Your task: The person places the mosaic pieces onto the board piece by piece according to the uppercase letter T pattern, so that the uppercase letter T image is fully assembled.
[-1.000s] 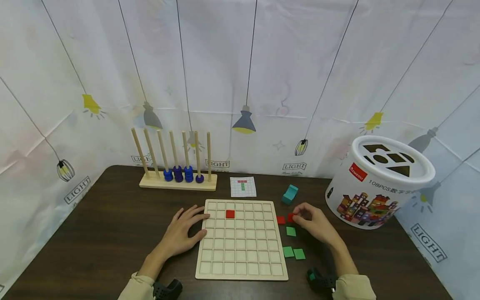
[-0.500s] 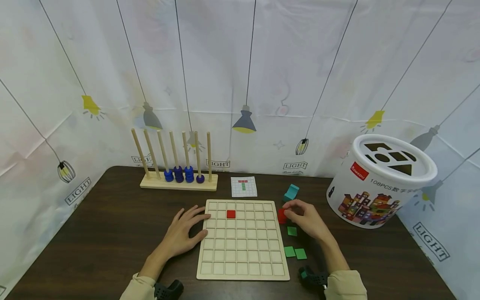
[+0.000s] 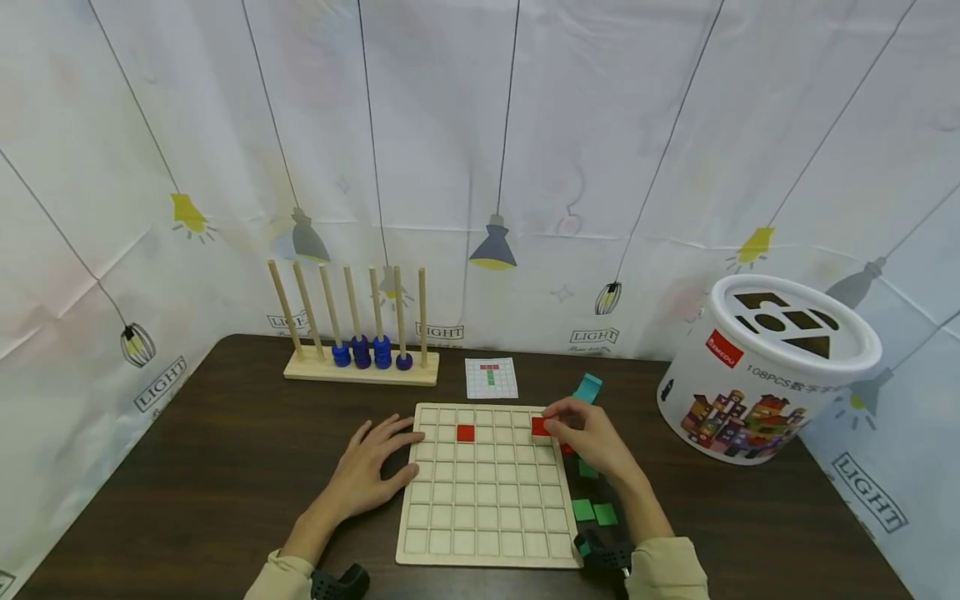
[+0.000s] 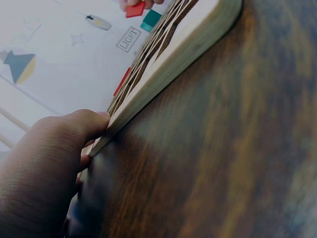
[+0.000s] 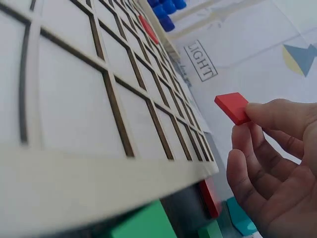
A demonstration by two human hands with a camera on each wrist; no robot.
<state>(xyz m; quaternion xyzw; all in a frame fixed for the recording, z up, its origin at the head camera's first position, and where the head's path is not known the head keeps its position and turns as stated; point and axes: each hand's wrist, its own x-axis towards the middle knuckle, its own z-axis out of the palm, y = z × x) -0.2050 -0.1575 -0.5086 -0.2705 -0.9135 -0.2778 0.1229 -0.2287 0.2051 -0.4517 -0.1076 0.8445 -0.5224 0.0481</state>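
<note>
The right hand (image 3: 591, 435) pinches a red tile (image 3: 538, 427) above the board (image 3: 486, 496). The left hand (image 3: 367, 471), fingers spread, touches the board's left edge.

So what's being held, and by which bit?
The right hand pinches a red tile by the side nearest its palm. The left hand rests on the edge of the board.

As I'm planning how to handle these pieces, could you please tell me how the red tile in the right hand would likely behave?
The red tile is probably stiff, showing no bend while pinched by the right hand. It seems light, being thin and held only near one side. Its flat faces suggest it would slide rather than roll.
</note>
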